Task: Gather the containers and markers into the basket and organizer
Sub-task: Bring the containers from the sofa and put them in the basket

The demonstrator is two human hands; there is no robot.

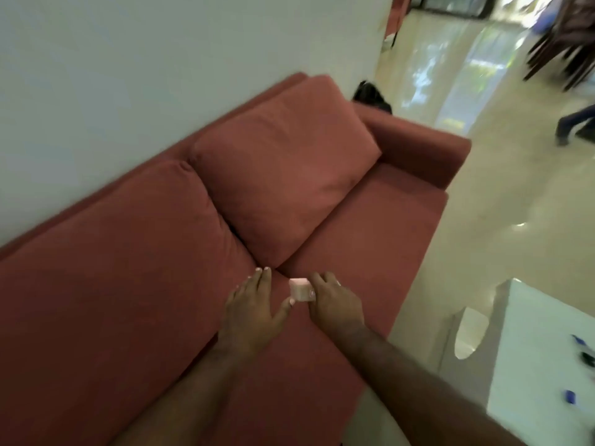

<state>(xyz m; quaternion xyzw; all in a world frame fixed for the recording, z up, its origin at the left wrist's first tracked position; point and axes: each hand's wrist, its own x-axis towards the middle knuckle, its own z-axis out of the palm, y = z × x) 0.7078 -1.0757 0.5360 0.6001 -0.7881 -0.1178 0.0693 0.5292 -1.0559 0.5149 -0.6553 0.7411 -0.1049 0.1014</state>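
A small pale pink box-shaped container (300, 289) sits just above the seat of a red sofa (370, 233), between my two hands. My right hand (335, 300) grips it from the right, fingers curled round its side. My left hand (254, 304) lies with its fingers stretched over the seat cushion, its thumb touching the container's lower left corner. Blue and dark markers (579, 346) lie blurred on a white table (531, 365) at the right edge. No basket or organizer is in view.
Two red back cushions (283, 169) lean against a pale wall. A dark object (370, 94) lies behind the sofa's far armrest. Shiny beige floor runs to the right, with dark chair legs (553, 56) and a person's legs (576, 120) far off.
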